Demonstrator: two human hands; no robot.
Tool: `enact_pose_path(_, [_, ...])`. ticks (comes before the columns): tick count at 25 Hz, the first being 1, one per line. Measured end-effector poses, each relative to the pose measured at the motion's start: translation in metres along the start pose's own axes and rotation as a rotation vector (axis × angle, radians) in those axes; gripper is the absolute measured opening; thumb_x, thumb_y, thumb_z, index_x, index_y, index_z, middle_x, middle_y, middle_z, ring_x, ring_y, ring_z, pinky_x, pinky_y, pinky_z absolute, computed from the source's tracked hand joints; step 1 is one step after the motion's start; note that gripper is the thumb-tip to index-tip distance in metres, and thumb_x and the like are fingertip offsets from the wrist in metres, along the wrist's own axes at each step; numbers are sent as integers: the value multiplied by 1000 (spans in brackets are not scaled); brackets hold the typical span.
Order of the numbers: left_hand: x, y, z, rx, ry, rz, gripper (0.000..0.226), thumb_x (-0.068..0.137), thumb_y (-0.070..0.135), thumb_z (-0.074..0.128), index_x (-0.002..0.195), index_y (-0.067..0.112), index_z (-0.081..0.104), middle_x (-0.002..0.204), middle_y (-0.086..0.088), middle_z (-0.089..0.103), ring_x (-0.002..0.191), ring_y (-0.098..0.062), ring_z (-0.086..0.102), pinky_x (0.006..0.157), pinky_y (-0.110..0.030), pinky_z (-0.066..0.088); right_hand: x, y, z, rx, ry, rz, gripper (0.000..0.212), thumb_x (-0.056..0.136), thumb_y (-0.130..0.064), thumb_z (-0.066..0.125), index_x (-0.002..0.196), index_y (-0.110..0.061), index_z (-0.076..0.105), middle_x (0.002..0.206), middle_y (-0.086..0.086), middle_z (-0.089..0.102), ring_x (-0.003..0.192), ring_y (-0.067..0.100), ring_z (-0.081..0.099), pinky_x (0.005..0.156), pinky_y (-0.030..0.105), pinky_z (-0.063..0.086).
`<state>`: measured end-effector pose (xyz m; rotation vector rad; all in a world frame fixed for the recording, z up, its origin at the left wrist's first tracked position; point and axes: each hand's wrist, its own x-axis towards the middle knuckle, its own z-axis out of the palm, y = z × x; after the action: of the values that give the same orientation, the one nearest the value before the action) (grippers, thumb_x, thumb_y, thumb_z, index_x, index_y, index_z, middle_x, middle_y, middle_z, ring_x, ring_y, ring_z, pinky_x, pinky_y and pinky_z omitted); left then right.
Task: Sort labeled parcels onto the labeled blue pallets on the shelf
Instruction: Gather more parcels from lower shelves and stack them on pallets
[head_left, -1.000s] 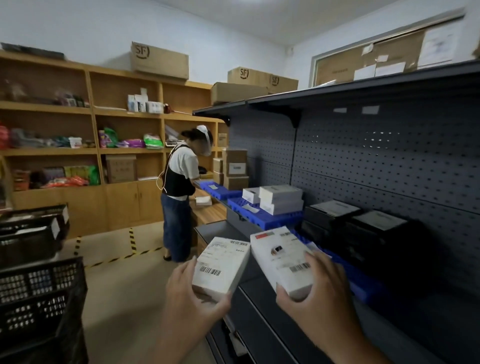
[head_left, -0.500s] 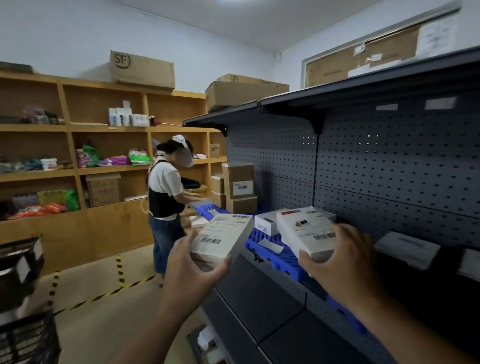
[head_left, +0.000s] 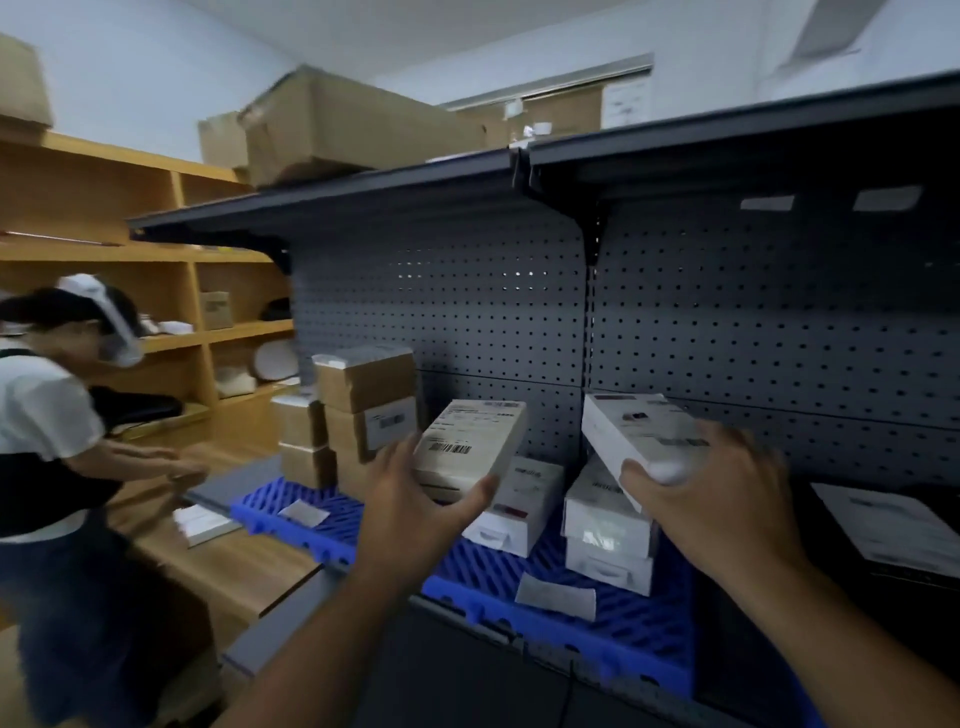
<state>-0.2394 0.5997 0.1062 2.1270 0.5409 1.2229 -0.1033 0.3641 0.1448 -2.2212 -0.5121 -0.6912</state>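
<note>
Above the ribbed blue plastic pallet (head_left: 613, 618) on the dark metal shelf, the left hand (head_left: 415, 512) grips a white rectangular labelled parcel (head_left: 470, 449) from below. Beside it, the right hand (head_left: 719, 491) clasps a second white labelled box (head_left: 636, 434), tilted. Below the right hand, two stacked white cartons (head_left: 605, 535) rest on that pallet.

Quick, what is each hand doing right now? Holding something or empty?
Left hand: closed around a white labeled parcel, barcode facing up.
Right hand: closed around another white parcel, held tilted above the blue pallet.
</note>
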Motion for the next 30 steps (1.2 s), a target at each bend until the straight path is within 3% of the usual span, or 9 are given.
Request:
enact_pose_path(3, [32,-23,41,-30,-61,29,113,61,85,68,151,20,42,141,0,49,130,-19,49,104,-40,52,20,-5,26,-62,50,48,89,59,-72,60,124,-11,60,119,13,62,114,37,50,95,49,47])
enact_pose_path(7, [51,-48,77,-41,-156,28,117,61,84,66,153,17,41,147,-4,48,137,-24,43,109,-42,48,25,-17,60,-96,69,173,88,61,-66,69,127,-8,59,125,17,59,119,38,48,98,49,46])
enact_pose_path(13, [49,-71,101,-57,-188,62,113,66,77,70,155,14,38,151,3,35,140,-15,27,100,-25,41,1,-42,88,-192,184,272,90,62,-64,74,128,-6,57,124,17,56,118,39,45,94,51,46])
enact_pose_path(16, [46,-82,103,-96,-211,76,110,67,74,74,153,14,42,148,4,36,139,-13,29,100,-29,47,-7,-51,102,-240,238,333,89,60,-62,75,126,-5,57,123,17,56,117,38,46,93,50,45])
enact_pose_path(22, [53,-94,107,-86,-270,47,111,62,82,72,149,20,44,143,5,39,131,-12,35,86,-24,41,1,-53,125,-312,283,345,93,56,-63,77,125,-3,57,121,20,56,115,40,46,92,53,45])
enact_pose_path(30, [50,-101,113,-133,-283,44,112,62,80,73,150,18,41,144,6,37,134,-13,35,93,-26,43,-2,-48,135,-410,251,347,98,60,-69,74,133,-9,50,128,15,49,120,40,44,93,57,45])
